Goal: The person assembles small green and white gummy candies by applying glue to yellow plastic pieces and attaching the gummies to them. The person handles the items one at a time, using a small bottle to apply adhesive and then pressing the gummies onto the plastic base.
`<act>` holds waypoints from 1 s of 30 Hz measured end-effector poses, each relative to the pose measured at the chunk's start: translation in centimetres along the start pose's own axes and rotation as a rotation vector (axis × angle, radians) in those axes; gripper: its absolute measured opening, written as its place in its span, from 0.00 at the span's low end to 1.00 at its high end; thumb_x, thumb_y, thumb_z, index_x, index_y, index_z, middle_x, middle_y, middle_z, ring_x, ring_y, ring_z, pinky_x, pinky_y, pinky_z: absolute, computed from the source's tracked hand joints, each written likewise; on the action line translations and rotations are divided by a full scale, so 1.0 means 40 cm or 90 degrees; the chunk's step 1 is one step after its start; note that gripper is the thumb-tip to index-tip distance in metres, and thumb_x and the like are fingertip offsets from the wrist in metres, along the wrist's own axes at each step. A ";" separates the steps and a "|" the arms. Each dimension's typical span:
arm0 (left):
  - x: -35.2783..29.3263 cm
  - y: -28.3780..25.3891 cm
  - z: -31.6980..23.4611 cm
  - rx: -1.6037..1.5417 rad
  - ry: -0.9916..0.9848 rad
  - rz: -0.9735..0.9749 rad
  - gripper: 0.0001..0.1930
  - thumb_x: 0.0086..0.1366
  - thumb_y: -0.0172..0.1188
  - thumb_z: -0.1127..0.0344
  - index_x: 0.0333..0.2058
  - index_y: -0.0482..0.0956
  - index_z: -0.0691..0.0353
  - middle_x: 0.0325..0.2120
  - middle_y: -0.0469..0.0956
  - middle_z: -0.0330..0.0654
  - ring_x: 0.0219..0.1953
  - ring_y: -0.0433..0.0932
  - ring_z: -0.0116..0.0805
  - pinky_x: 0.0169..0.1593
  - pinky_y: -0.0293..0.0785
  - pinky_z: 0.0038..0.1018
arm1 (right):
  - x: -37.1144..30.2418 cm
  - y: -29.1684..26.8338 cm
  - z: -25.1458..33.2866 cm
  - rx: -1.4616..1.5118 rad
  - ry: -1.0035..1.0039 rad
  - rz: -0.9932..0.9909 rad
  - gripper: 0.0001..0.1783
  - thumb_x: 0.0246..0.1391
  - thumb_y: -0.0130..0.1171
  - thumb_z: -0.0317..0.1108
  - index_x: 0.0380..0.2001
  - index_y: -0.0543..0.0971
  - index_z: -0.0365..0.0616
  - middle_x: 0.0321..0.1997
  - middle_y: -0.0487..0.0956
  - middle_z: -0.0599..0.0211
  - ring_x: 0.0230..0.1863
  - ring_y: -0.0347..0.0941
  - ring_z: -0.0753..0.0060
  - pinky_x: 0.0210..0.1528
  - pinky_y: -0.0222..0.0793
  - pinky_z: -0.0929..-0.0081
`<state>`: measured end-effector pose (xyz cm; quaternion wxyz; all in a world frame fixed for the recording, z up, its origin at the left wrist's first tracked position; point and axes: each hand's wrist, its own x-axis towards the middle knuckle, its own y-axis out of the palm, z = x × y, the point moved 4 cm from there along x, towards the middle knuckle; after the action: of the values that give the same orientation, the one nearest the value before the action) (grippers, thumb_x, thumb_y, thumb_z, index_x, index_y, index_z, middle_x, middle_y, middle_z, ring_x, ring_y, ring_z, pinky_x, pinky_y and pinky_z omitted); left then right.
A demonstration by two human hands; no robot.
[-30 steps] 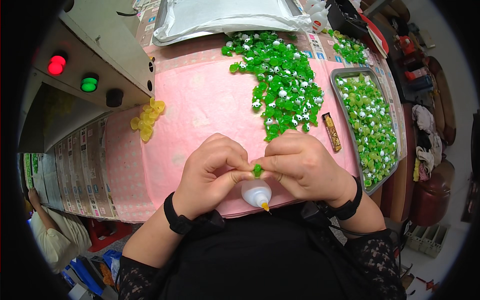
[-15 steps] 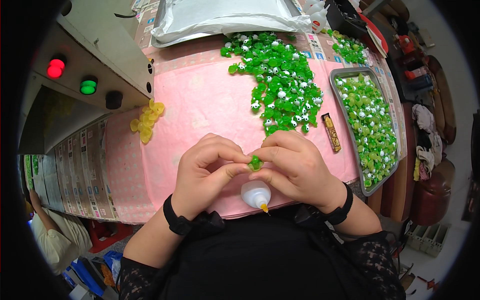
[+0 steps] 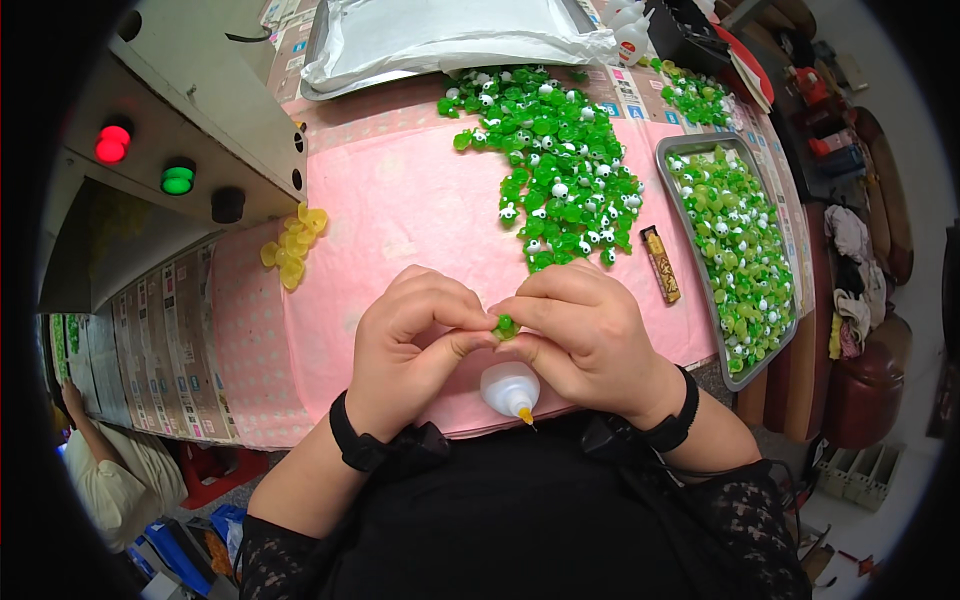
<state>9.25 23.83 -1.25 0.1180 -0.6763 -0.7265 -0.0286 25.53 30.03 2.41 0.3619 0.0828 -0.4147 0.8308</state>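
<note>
Between the fingertips of my left hand (image 3: 418, 325) and my right hand (image 3: 580, 325) is a small green plastic piece (image 3: 506, 328), a translucent knob with a paler yellow-green lower part. Both hands pinch it, thumbs against forefingers. Just below it, close to my body, a white squeeze bottle (image 3: 508, 388) lies with its yellow nozzle toward me. Beyond my right hand spreads a heap of green plastic pieces (image 3: 568, 175), many carrying white eyeball-like beads. Several loose yellow translucent cups (image 3: 294, 247) lie at the left on the pink cloth (image 3: 400, 200).
At right stands a metal tray (image 3: 728, 362) full of green and white pieces, with a dark lighter-shaped packet (image 3: 660, 265) beside it. A paper-lined tray (image 3: 450, 45) is at the back. A machine housing (image 3: 190, 110) with red and green lamps borders the left. Another person's arm (image 3: 95, 435) shows far left.
The green piece has shifted and turned slightly between my fingertips. Both hands keep nearly the same place and grip.
</note>
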 end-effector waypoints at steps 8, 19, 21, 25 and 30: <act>-0.001 -0.002 0.003 0.004 -0.010 -0.002 0.05 0.52 0.66 0.75 0.29 0.82 0.61 0.29 0.79 0.39 0.35 0.75 0.33 0.43 0.69 0.29 | -0.003 0.006 -0.001 0.042 0.073 0.006 0.11 0.40 0.67 0.28 0.32 0.81 0.43 0.31 0.76 0.64 0.30 0.73 0.61 0.33 0.65 0.65; -0.021 -0.147 -0.065 0.258 -0.085 0.060 0.17 0.55 0.64 0.75 0.46 0.78 0.64 0.48 0.74 0.45 0.49 0.75 0.38 0.51 0.74 0.29 | -0.077 -0.187 -0.075 -0.213 0.276 -0.049 0.12 0.45 0.65 0.26 0.37 0.80 0.38 0.38 0.75 0.62 0.34 0.72 0.68 0.33 0.66 0.75; -0.009 -0.224 -0.055 0.372 -0.108 -0.033 0.18 0.56 0.62 0.78 0.47 0.78 0.62 0.48 0.73 0.44 0.44 0.75 0.37 0.46 0.74 0.27 | -0.107 -0.260 -0.090 -0.297 0.329 -0.093 0.12 0.46 0.64 0.25 0.37 0.79 0.37 0.37 0.74 0.63 0.33 0.70 0.71 0.32 0.63 0.77; 0.017 -0.335 -0.059 0.578 -0.097 -0.058 0.21 0.52 0.62 0.73 0.48 0.76 0.62 0.43 0.76 0.50 0.44 0.76 0.51 0.49 0.72 0.35 | -0.150 -0.346 -0.111 -0.360 0.356 -0.145 0.12 0.46 0.65 0.25 0.36 0.79 0.35 0.35 0.74 0.62 0.32 0.70 0.68 0.31 0.62 0.74; -0.017 -0.360 -0.024 0.592 -0.166 -0.017 0.20 0.51 0.59 0.79 0.47 0.75 0.68 0.47 0.76 0.51 0.50 0.75 0.48 0.55 0.69 0.33 | -0.149 -0.338 -0.118 -0.381 0.273 -0.136 0.12 0.44 0.68 0.29 0.32 0.78 0.35 0.33 0.75 0.61 0.32 0.71 0.64 0.33 0.64 0.70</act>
<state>-4.85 21.77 1.26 0.3155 -0.5404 -0.6796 0.3829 39.67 35.71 5.27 0.5330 -0.1594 -0.5431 0.6290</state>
